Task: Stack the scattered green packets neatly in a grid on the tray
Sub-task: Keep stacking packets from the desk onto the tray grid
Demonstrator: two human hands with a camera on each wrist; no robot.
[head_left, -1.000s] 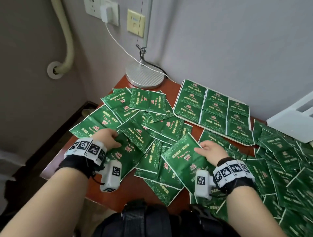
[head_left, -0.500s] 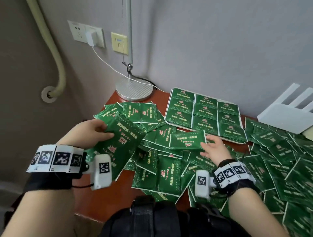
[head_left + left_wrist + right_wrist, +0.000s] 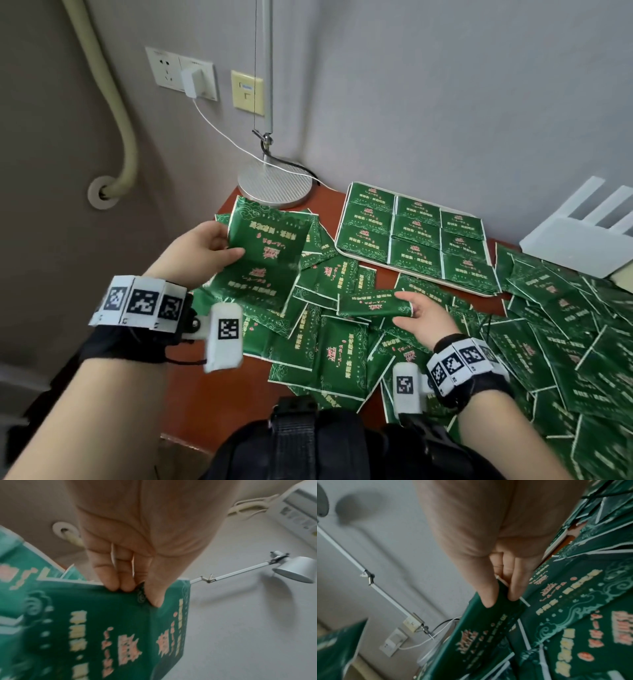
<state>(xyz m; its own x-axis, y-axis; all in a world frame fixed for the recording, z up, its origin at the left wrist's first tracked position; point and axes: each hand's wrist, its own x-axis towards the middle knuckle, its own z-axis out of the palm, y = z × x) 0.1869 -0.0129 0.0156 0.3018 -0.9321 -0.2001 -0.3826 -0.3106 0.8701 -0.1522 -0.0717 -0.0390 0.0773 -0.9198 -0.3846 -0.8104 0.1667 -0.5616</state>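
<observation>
On the red-brown wooden table point(image 3: 191, 404), in the head view, the left hand point(image 3: 202, 255) pinches a large glossy green packet point(image 3: 265, 260) lifted above the scattered green packets point(image 3: 329, 349). The right hand point(image 3: 423, 313) grips a folded green packet point(image 3: 373, 303). At two o'clock the white flat tray point(image 3: 363, 260) carries a packet grid.

Left wrist view: thumb and fingers point(image 3: 111, 577) clamp the packet's top edge.

Right wrist view: thumb and fingers point(image 3: 517, 580) pinch the packet corner.

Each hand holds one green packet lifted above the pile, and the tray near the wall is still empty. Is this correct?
Not fully. Each hand does hold a packet: the left hand pinches one packet, the right hand another. But the tray is not empty: the head view shows it already covered by a grid of packets.
</observation>
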